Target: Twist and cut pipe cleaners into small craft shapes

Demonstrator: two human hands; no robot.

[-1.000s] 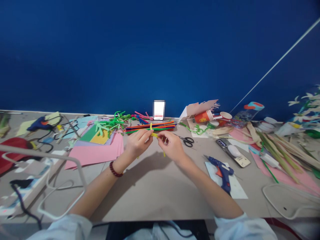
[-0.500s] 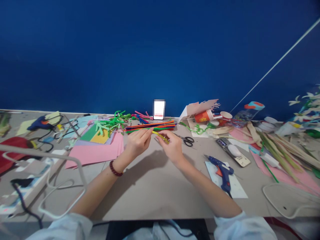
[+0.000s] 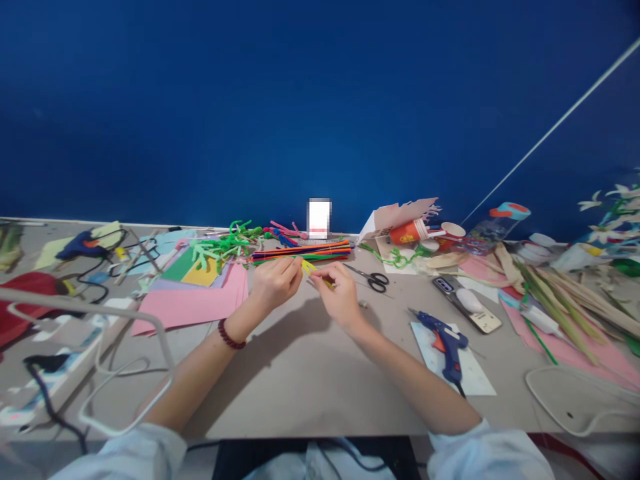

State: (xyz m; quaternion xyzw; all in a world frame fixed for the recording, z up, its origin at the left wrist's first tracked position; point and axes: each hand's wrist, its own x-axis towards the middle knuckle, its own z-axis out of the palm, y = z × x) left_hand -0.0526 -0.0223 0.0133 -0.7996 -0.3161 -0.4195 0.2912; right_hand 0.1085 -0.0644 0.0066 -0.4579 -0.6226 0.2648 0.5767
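While my left grip (image 3: 277, 280) is staying clamped on the yellow pipe cleaner (image 3: 307, 266) at frame centre, my right grip (image 3: 337, 290) is pinching it too, now sitting slightly further left; the yellow is showing a fork, so bending is probably progressing.

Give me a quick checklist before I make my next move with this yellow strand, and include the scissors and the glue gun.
1. Left hand gripping the yellow strand: ok.
2. Right hand on the strand too: ok.
3. Whole strand visible: not ok, the hands cover part of it.
4. Scissors clear of the right hand: cannot tell, the blades run close behind it.
5. Glue gun lying on the pale sheet, apart from both hands: ok.
6. Glue gun cool: cannot tell.
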